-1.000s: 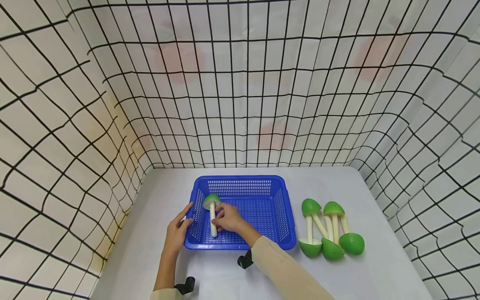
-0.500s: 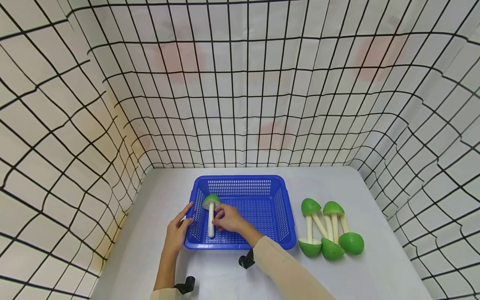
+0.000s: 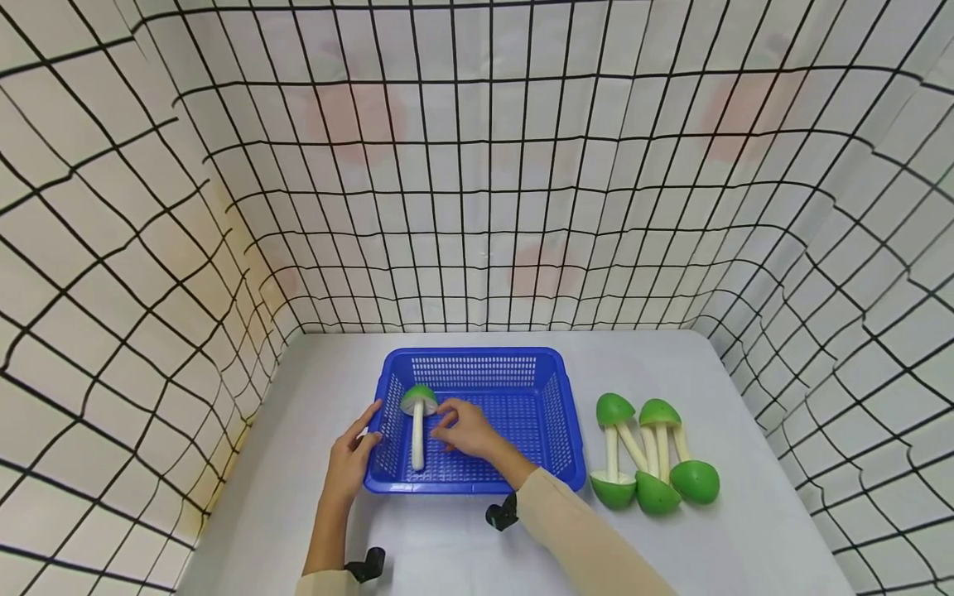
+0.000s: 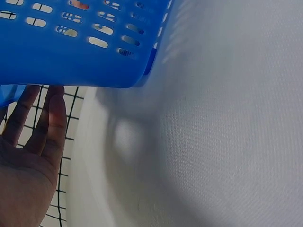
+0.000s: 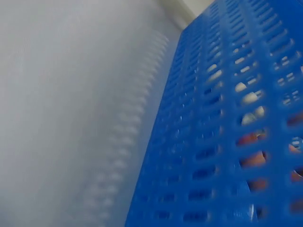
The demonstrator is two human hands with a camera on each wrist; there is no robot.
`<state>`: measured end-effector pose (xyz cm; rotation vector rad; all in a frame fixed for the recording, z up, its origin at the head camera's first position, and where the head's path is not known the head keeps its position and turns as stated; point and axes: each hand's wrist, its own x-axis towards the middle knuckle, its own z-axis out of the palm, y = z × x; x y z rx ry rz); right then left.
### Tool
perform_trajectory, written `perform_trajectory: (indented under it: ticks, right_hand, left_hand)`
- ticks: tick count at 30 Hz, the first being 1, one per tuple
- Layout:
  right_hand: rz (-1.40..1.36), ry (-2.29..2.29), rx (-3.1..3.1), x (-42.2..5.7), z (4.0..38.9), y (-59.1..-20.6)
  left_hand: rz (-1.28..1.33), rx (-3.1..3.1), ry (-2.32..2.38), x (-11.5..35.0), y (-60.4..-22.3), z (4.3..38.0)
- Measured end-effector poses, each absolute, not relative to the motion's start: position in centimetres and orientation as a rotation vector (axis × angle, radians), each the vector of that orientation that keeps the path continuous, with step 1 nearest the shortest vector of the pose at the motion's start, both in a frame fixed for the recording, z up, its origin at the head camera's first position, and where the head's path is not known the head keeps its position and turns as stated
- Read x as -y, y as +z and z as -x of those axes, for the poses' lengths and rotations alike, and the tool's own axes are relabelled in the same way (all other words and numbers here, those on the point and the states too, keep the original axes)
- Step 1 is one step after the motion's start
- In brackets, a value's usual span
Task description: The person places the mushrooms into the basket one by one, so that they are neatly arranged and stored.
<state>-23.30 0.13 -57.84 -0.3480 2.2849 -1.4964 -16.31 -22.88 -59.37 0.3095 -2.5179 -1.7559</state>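
Note:
A toy mushroom point(image 3: 418, 426) with a green cap and a white stem lies in the left part of a blue plastic basket point(image 3: 514, 487), its cap toward the far side. Just right of its stem is my right hand point(image 3: 469, 430), with the fingers loosely bent and a gap between them and the stem. My left hand point(image 3: 349, 460) touches the basket's left rim with extended fingers. In the left wrist view the fingers point(image 4: 49, 125) reach up to the rim's underside. The right wrist view mostly shows the basket's slotted wall point(image 5: 189, 156), with parts of the hand visible through the slots.
Several more green-capped mushrooms point(image 3: 613, 451) lie in a group on the white table point(image 3: 753, 530) to the right of the basket, some caps facing away and some near. A black wire grid point(image 3: 488, 190) stands behind and along both sides, backed by white cloth.
The right hand has let go of the mushroom's stem and moved slightly right. The mushroom has shifted a little left, its stem now more upright in view. The left hand stays at the rim.

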Motion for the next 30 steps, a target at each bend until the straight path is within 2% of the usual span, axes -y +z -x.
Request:
perform_trajectory:
  ticks: [16, 30]
  right_hand:
    - [0.344, -1.521, -2.376, -4.3, 23.7, -57.6]
    - [0.375, -1.557, -2.461, -8.8, 23.3, -56.3]
  left_hand:
    - [-0.296, 2.617, -1.720, 23.2, -58.0, 16.4]
    - [-0.286, 2.607, -1.689, 23.2, -58.9, 16.3]
